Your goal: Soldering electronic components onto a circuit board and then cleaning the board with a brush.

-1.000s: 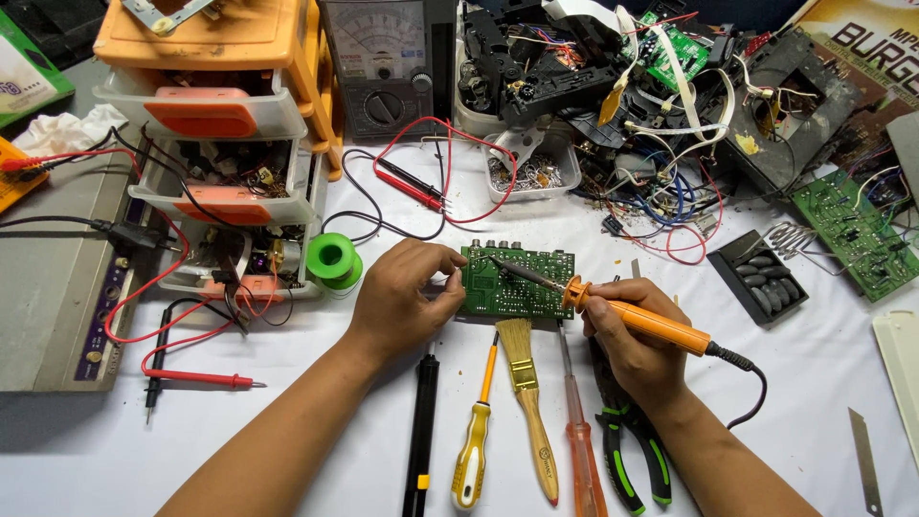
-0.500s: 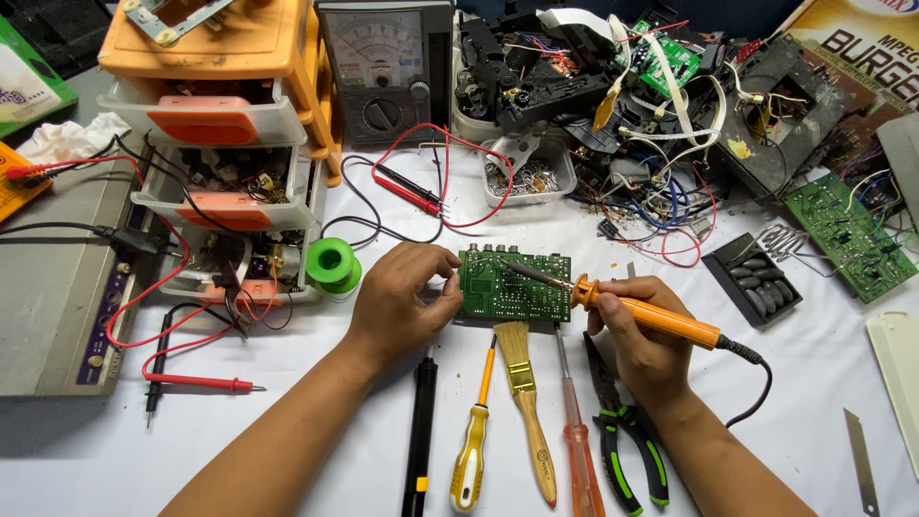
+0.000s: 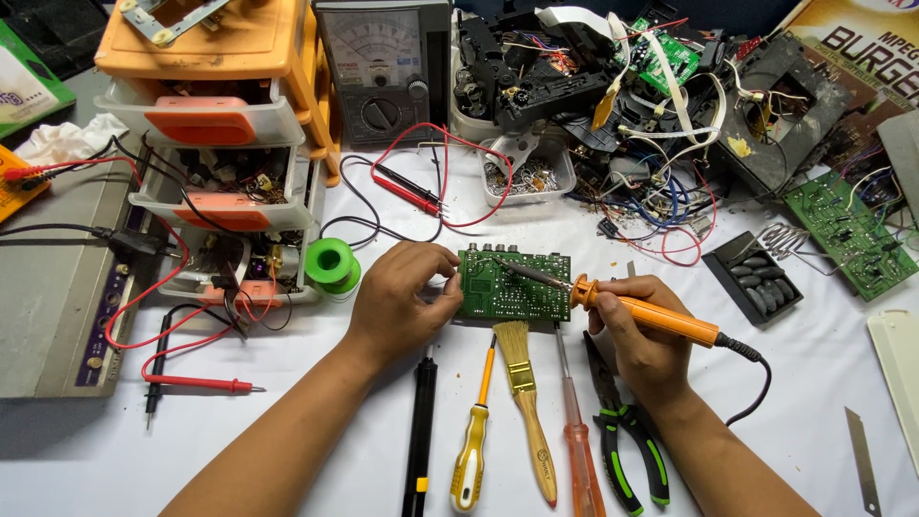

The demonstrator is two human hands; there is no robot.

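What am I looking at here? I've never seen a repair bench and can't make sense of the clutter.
The picture comes from a camera worn on a person's head, looking down at their two bare hands. The right hand holds an orange soldering iron, its tip on a green circuit board. The left hand steadies that board's edge. On the white table nearer the person lie a brush, screwdrivers and pliers. Behind sit a green solder spool, a meter and parts drawers.
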